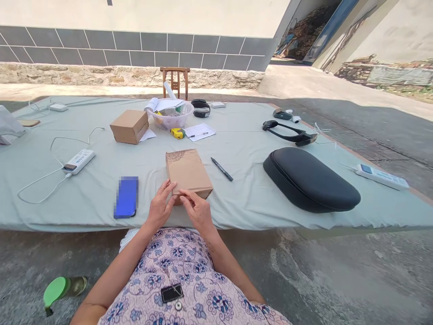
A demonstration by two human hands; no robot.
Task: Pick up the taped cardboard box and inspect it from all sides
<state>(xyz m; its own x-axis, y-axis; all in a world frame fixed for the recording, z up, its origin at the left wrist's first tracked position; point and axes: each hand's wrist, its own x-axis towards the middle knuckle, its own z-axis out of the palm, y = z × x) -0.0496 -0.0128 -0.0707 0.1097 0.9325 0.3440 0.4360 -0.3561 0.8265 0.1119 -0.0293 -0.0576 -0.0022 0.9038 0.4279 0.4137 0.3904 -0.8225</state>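
Observation:
A small brown cardboard box (pixel 189 171) with dark scribbled lines on its far left top sits on the cloth in front of me. My left hand (pixel 162 203) is at its near left corner, fingers bent over the top edge and thumb against the near side. Beside it, my right hand (pixel 196 207) has its fingers curled in a pinch at the near edge. Both sets of fingertips touch the box; its near face is partly hidden by them. A black marker pen (pixel 222 169) lies to the right of the box.
On the cloth-covered table (pixel 243 198) lie a blurred blue phone (pixel 126 197), a white power bank (pixel 79 161) and a black case (pixel 311 179). Farther back are another cardboard box (pixel 129 126), a bowl (pixel 172 119), a yellow tape measure (pixel 177 133) and a black headset (pixel 291 132).

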